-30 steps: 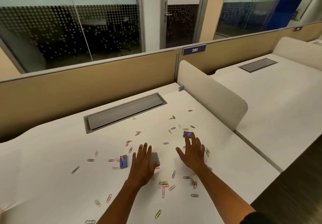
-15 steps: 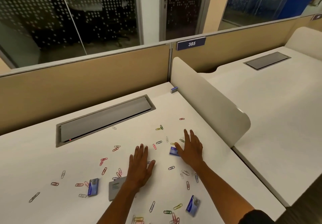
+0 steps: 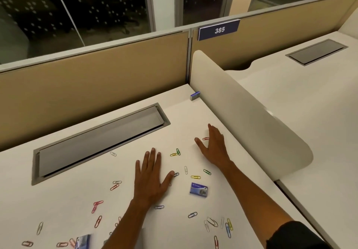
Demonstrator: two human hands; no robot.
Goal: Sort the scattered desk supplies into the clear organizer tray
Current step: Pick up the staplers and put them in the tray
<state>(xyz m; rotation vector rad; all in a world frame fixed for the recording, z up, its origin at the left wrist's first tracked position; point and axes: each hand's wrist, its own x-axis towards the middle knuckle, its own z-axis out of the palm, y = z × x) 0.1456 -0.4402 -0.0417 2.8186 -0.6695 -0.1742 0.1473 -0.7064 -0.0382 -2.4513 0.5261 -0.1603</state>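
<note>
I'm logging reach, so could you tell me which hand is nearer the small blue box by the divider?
Right. The right hand lies below the small blue box; the left hand is farther back and left.

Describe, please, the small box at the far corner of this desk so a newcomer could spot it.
Follow the curved cream divider back to the tan partition. At its foot sits a small staple box, blue on top, alone, far from the paper clips.

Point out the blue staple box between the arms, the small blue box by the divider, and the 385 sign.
blue staple box [image 3: 198, 189], head view, top face.
small blue box [image 3: 194, 95], head view, its side.
385 sign [image 3: 219, 29], head view, the digits.
</note>
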